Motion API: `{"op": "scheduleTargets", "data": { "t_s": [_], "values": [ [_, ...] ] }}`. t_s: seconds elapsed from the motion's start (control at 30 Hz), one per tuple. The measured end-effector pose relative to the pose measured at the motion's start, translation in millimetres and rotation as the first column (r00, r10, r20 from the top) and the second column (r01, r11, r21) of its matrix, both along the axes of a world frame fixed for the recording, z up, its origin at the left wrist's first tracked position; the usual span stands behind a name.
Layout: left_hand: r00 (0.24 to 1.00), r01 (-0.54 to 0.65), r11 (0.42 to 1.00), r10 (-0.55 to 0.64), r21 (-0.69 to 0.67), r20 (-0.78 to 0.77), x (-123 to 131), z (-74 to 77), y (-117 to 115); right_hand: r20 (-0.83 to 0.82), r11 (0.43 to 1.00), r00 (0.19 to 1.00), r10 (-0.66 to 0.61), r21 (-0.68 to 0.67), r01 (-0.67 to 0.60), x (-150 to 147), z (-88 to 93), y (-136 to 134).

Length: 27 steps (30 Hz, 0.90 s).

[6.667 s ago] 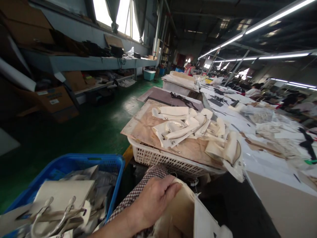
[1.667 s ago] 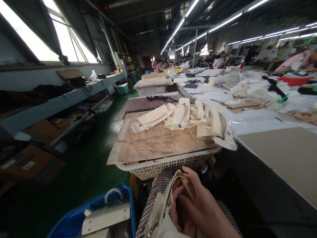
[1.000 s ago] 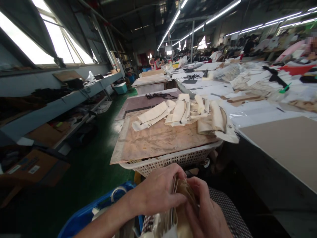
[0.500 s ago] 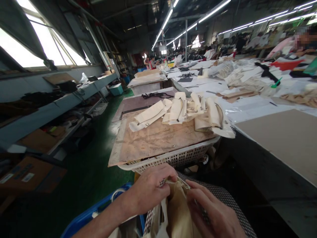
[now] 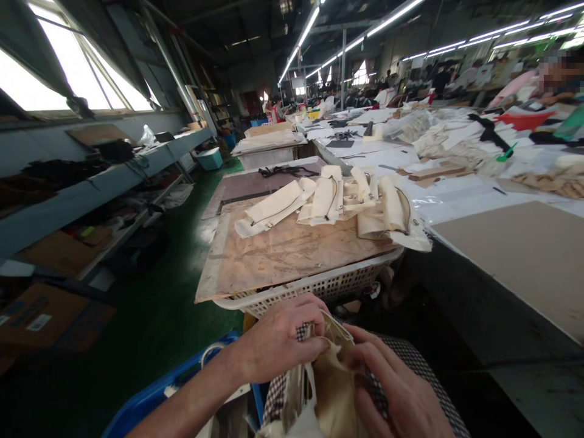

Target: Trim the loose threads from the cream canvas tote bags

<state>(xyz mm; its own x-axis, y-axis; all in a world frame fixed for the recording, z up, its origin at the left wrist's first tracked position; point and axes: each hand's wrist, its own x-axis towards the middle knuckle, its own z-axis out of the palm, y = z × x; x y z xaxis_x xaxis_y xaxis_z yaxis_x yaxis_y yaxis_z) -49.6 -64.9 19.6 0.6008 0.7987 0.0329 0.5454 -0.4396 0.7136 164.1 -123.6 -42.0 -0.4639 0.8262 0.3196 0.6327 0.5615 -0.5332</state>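
At the bottom centre my left hand is closed over the top edge of a cream fabric bag piece that rests on my checked lap. My right hand grips the same piece from the right, fingers curled on its edge. Just ahead stands a white plastic basket covered by a worn brown board. Several cream bag parts lie in a row on that board.
A blue crate with white bag pieces sits at my lower left. On the right runs a long worktable with a grey sheet and scattered material. Shelving lines the left wall beyond a green floor aisle. People work in the distance.
My left hand came from the blue crate side to join the right on the cream piece. Over the last second both hands shifted slightly and spread its top edge.
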Motion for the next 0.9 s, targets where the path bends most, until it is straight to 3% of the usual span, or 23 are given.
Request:
{"op": "scheduleTargets", "data": {
  "t_s": [0.13,0.27,0.47,0.9],
  "values": [
    [1.000,-0.015,1.000,0.015,0.009,0.016,-0.2,-1.1,0.1,0.071,0.985,0.996,-0.051,0.166,0.039,-0.4,-6.5,0.9],
    [0.998,-0.045,0.999,0.044,0.005,0.043,0.0,-2.8,-1.1,0.068,0.983,0.997,-0.044,0.184,0.030,-3.2,0.9,3.7],
    [0.995,-0.070,0.997,0.069,0.010,0.073,-0.5,-4.1,-1.0,0.010,0.936,0.994,-0.112,0.337,0.102,-11.5,8.6,7.9],
    [0.993,-0.078,0.997,0.079,-0.014,0.090,-3.2,-4.4,-1.7,0.034,0.959,0.993,-0.112,0.264,0.099,-20.6,5.9,18.8]
  ]
}}
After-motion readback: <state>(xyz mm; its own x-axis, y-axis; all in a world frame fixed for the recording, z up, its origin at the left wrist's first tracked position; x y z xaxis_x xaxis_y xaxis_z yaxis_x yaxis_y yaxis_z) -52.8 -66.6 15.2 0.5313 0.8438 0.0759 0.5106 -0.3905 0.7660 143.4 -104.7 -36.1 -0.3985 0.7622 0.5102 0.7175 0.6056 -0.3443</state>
